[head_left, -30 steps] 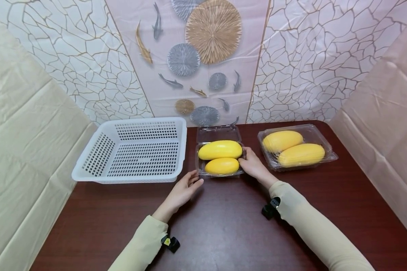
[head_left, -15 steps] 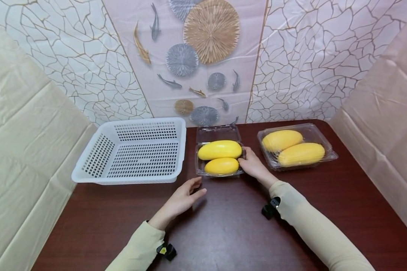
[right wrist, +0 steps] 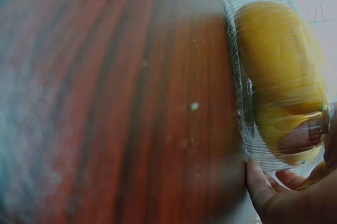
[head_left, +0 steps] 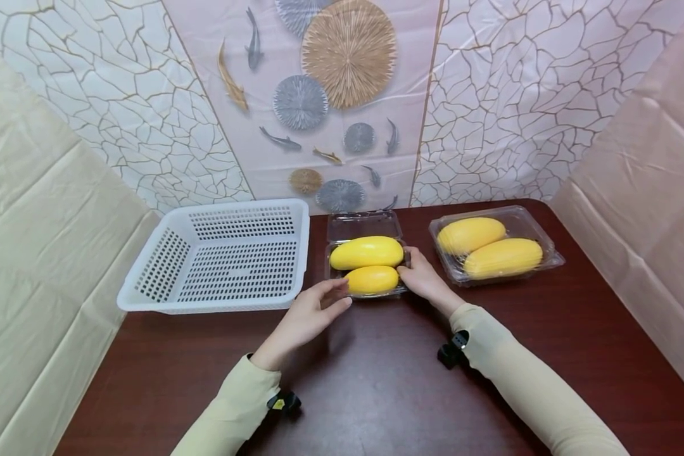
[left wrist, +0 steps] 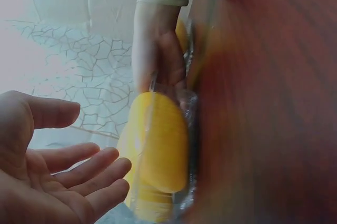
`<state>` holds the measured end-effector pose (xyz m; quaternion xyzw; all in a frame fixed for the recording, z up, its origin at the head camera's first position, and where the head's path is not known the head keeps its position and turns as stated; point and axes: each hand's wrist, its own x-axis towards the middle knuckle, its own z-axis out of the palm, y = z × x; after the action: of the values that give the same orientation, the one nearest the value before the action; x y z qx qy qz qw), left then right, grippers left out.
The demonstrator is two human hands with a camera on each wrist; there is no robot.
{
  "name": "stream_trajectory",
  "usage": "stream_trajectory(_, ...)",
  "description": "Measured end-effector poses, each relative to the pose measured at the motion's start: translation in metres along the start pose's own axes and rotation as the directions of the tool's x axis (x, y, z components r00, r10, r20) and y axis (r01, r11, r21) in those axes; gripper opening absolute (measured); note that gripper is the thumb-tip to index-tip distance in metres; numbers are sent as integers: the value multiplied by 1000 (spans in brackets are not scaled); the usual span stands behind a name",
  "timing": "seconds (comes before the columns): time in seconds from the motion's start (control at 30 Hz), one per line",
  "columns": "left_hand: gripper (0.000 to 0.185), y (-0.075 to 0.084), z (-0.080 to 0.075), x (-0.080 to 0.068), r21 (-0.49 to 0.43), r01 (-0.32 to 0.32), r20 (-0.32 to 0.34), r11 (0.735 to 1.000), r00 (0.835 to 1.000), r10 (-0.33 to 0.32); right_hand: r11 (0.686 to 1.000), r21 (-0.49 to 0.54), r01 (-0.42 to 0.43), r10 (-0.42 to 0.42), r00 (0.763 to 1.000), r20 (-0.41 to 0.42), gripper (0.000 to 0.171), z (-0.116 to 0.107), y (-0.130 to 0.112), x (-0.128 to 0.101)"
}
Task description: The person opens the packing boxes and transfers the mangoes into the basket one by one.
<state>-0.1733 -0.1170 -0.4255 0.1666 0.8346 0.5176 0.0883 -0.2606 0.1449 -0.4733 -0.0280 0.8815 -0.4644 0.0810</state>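
A clear plastic clamshell box stands at the middle back of the table, its lid folded back. Two smooth yellow oval fruits lie in it, the larger one behind the smaller one. My right hand grips the box's right end; in the right wrist view its thumb shows through the plastic, with fingers outside the wall. Over the near left corner hovers my left hand, fingertips overlapping the smaller fruit in the head view. The left wrist view shows that palm and fingers spread, holding nothing.
A white perforated basket stands left of the box. On the right is a second clear box, closed over two more yellow fruits. A patterned cloth hangs behind the dark red table.
My left hand drew back slightly from the box's front left corner, then came forward and over it. The right hand keeps its grip on the box, and the fruits lie as before.
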Motion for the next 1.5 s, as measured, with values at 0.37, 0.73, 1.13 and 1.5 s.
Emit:
stream_trajectory(0.37,46,3,-5,26,151,-117,-34,982,992,123,1000,-4,1,-1,1000,0,58,0,-2,-1)
stream_trajectory(0.73,49,2,-2,39,203,-102,-7,974,994,105,1000,-3,12,-12,1000,-13,57,0,-2,-2)
stream_trajectory(1.13,52,10,-1,58,211,-50,-34,976,998,58,1000,-6,11,-11,1000,-11,56,-1,0,0)
stream_trajectory(1.5,53,19,1,79,235,-44,-48,971,997,57,1000,7,-10,10,1000,-1,56,0,0,-1)
